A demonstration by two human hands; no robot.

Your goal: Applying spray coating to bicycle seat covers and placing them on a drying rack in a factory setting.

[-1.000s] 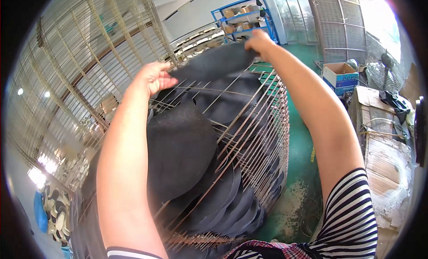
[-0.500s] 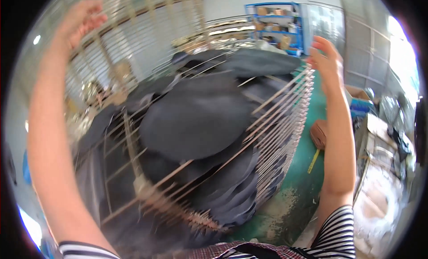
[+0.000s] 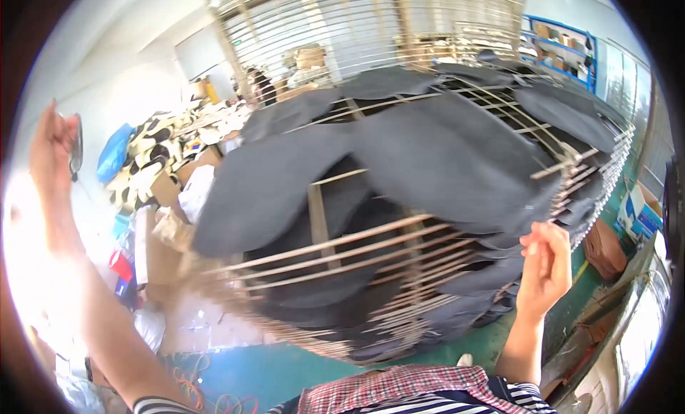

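A large stacked rack of thin wooden slats (image 3: 335, 253) fills the middle, its layers carrying dark grey cut sheets (image 3: 442, 157). The sheets look smooth and flexible; their material cannot be told. My left hand (image 3: 53, 146) is raised at the far left, off the rack, fingers loosely bent and partly apart. Beside its fingertips shows a thin dark curved thing (image 3: 76, 146); whether the hand touches it is unclear. My right hand (image 3: 546, 271) is at the rack's near right side, fingers loosely curled, with nothing visible in them. The rack's near left corner is blurred.
Pale and dark scraps (image 3: 168, 139) are heaped at the left beside a blue bag (image 3: 114, 154). A blue shelf (image 3: 560, 47) stands at the far right. Brown folded material (image 3: 605, 248) lies on the green floor (image 3: 285, 364), and loose cords (image 3: 207, 392) lie near me.
My view has swung left, bringing the scrap heap into sight. The rack appears turned, with two large sheets near its top. My right hand is lower; my left is farther toward the left edge.
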